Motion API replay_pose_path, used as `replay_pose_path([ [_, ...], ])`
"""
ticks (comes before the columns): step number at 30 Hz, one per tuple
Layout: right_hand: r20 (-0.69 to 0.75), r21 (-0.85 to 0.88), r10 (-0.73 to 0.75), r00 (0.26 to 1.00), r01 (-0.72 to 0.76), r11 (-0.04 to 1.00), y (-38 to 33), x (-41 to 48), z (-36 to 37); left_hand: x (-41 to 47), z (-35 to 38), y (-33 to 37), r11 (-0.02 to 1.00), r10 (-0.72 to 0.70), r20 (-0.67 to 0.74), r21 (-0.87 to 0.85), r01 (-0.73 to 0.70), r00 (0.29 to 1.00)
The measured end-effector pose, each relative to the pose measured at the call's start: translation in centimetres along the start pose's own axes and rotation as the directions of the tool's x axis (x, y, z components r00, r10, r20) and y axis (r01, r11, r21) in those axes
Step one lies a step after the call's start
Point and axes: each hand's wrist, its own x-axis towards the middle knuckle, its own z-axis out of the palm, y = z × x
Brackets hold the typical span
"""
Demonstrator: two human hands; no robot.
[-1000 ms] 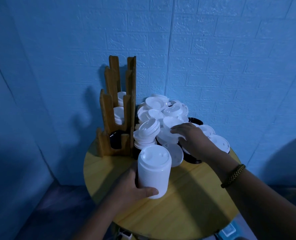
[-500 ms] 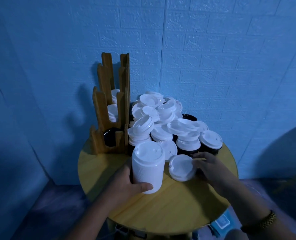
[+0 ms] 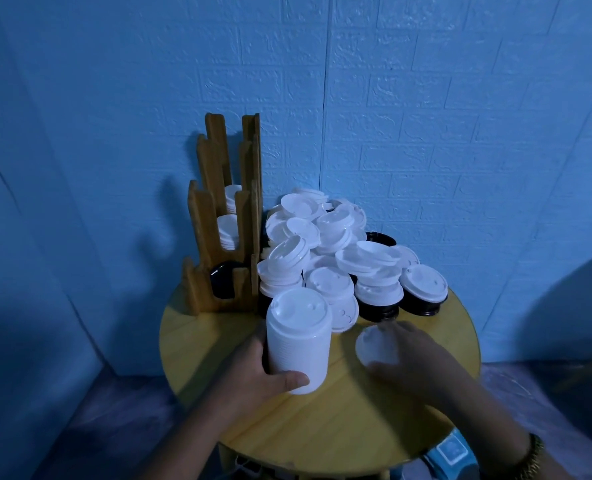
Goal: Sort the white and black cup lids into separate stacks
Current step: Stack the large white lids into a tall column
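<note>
The tall stack of lids [image 3: 298,344] is showing plain white, and the loose lid [image 3: 374,348] is showing white too. The pile [image 3: 322,237] is looking mostly white, with black lids [image 3: 422,304] showing beneath. The round bench [image 3: 339,427] is showing yellow wood grain. The rack [image 3: 218,216] is looking brown. The wall [image 3: 426,98] is showing a blue brick pattern. A woven dark-and-gold bracelet [image 3: 533,455] is showing.

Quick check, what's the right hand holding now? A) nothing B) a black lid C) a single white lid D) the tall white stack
C: the right hand grips a single white lid just above the table, while the tall white stack is held by the left hand.
</note>
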Motion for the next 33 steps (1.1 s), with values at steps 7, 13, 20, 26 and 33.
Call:
replay_pose_path([
  [7, -0.289, 0.464, -0.268, 0.919, 0.379, 0.801, -4.9, -3.1, -5.2, -0.3, 2.1, 0.8, 0.998, 0.060, 0.058, 0.004, -0.060, 0.997],
  [13, -0.069, 0.210, -0.521, 0.851, 0.523, 0.826, -7.3, -0.8, -5.2, -0.3, 2.4, 1.1, 0.997, 0.074, 0.084, -0.007, -0.073, 0.994],
  [20, 0.088, 0.218, -0.538, 0.839, 0.510, 0.832, -7.5, -0.7, -6.3, -0.5, 1.8, 1.0, 0.998, 0.064, 0.153, 0.002, -0.065, 0.986],
  [26, -0.061, 0.053, -0.520, 0.852, 0.523, 0.851, -8.0, -1.9, -4.2, -0.6, 2.1, 0.8, 0.998, 0.066, 0.107, -0.021, -0.064, 0.992],
  [33, -0.013, 0.309, -0.534, 0.845, 0.511, 0.802, -7.0, -1.1, -4.1, -0.7, 1.3, 1.0, 0.998, 0.070, 0.162, -0.016, -0.068, 0.984],
])
